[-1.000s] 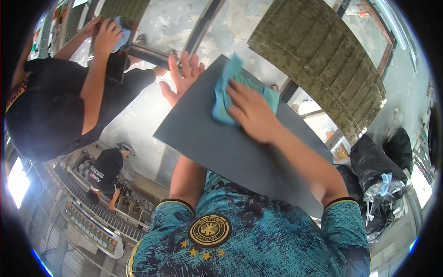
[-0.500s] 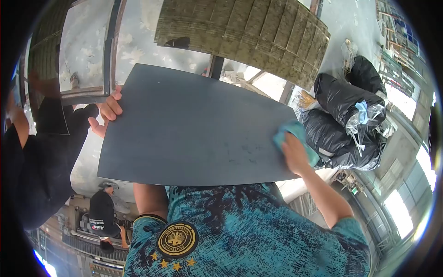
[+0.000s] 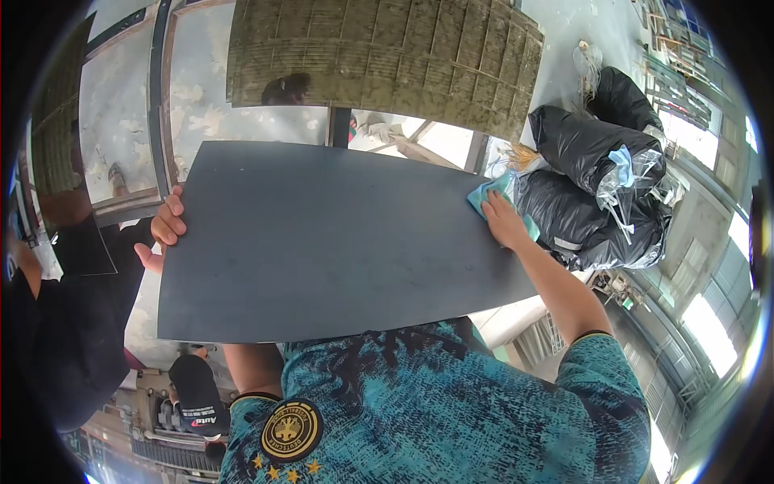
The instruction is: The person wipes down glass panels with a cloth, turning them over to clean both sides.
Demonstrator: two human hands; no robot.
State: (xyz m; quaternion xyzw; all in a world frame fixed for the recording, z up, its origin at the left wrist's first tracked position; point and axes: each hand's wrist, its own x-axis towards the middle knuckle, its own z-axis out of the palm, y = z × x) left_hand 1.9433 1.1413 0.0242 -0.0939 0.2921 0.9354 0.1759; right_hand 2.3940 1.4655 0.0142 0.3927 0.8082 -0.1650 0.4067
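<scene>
Evidently for steadiness, the left hand (image 3: pixel 169 223) gripped the dark panel (image 3: pixel 322 242) at its left edge, fingertips curled over the face and thumb held apart from them. The panel lay broadside before the person's shirt (image 3: pixel 435 395), which seemed to keep its whole face within reach. At its far right corner, the right hand (image 3: pixel 503 219) had its fingers close together, pressing a blue cloth (image 3: pixel 487 192) that overhung the edge, probably so that the rim got wiped too. Just beyond sat stuffed black bags (image 3: pixel 597 153), some clear plastic (image 3: pixel 645 165) and a light-blue scrap (image 3: pixel 622 166) at one's end; what filled them could not be told.
</scene>
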